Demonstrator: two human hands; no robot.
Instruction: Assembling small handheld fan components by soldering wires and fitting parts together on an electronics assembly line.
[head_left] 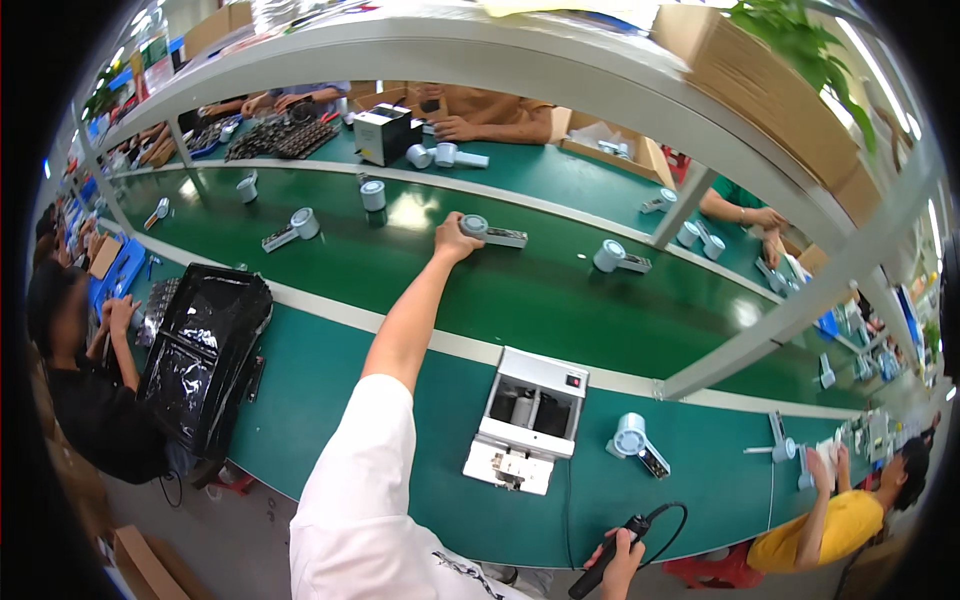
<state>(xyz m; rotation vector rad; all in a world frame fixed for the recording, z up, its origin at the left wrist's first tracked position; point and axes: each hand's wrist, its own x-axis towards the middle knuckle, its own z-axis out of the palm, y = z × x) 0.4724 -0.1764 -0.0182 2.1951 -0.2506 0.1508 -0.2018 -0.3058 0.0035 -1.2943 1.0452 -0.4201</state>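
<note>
My left arm reaches far forward over the green belt. My left hand (455, 238) is closed on the round head of a pale blue device housing (505, 237), whose handle lies open with dark inner parts showing. In my right hand (622, 562), low at the front edge, I grip a black electric screwdriver (600, 572) with a looped cable. On the bench near it rests another pale blue housing (630, 437), its handle also open. A silver screw feeder (528, 420) stands left of that housing.
More housings lie along the belt (560, 290), one (608, 256) to the right and one (304, 224) to the left. A black plastic-lined tray (205, 340) sits at the left. A slanted metal post (760, 340) rises at right. Co-workers sit on several sides.
</note>
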